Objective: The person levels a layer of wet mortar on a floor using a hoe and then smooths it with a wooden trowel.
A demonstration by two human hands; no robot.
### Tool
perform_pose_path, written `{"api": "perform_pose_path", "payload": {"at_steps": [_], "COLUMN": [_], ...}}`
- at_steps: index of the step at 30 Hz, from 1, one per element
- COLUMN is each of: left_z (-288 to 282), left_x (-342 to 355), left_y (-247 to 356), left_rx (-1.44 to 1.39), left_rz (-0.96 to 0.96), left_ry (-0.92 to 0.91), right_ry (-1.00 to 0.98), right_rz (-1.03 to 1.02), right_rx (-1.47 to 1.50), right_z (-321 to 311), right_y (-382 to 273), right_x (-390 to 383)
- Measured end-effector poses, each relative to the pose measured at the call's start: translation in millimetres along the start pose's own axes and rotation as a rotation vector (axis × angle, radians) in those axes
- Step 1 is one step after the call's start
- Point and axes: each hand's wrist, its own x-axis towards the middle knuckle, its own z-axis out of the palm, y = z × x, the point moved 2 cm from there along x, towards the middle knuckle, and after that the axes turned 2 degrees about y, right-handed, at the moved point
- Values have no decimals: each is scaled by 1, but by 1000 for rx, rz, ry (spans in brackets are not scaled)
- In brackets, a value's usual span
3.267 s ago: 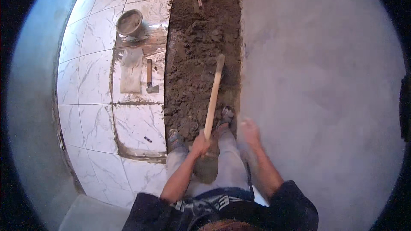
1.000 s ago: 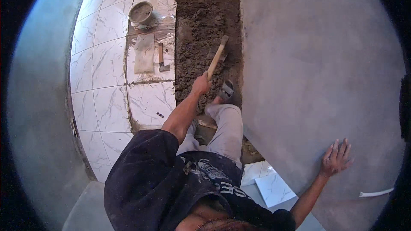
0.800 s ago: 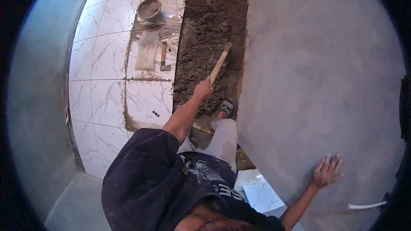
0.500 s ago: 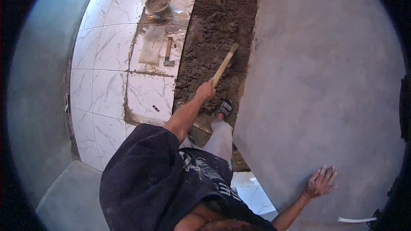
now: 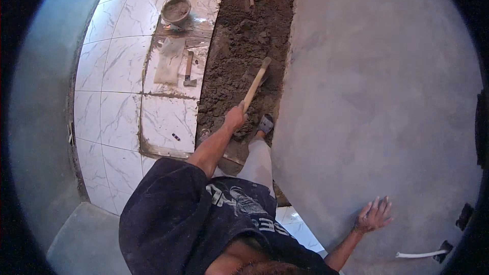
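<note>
My left hand (image 5: 235, 117) is closed around the wooden handle of a hoe (image 5: 254, 87). Its dark head, partly hidden by the handle, rests at the loose dark mortar or soil (image 5: 232, 53) in the strip ahead of me. My right hand (image 5: 374, 215) lies with fingers spread against the smooth grey wall (image 5: 377, 97) and holds nothing. To the left of the strip, a hammer-like tool with a wooden handle (image 5: 189, 69) lies on a floor tile beside a translucent plastic sheet (image 5: 170, 61).
A bowl of grey mix (image 5: 176, 10) stands farther off on the white marbled tiles (image 5: 119, 63). Nearer, a small dark object (image 5: 175, 136) lies on a tile. My sandalled foot (image 5: 266, 123) stands in the strip. A white pipe (image 5: 420, 254) sticks out of the right wall.
The whole view has shifted, moving the floor left and slightly down in the picture. My left hand keeps its grip on the hoe, and my right hand stays at the wall.
</note>
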Motion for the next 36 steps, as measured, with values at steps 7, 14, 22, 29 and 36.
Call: {"api": "perform_pose_path", "payload": {"at_steps": [7,14,22,29,36], "left_z": [21,30,77,111,122], "left_x": [-9,-30,-58,83,328], "left_y": [20,41,32,82,141], "left_rx": [-79,-155,-277,-504,-637], "left_rz": [-50,-200,-430,-396,-255], "left_ry": [-21,-70,-228,-225,32], "right_ry": [-540,-1653,-1805,-1273,-1013], "right_rz": [449,915,1290,1045,601], "right_rx": [1325,1712,1921,2047,1863], "right_z": [107,287,374,472,614], "right_y": [-244,-554,-643,-576,-606], "right_x": [59,136,78,241,434]}}
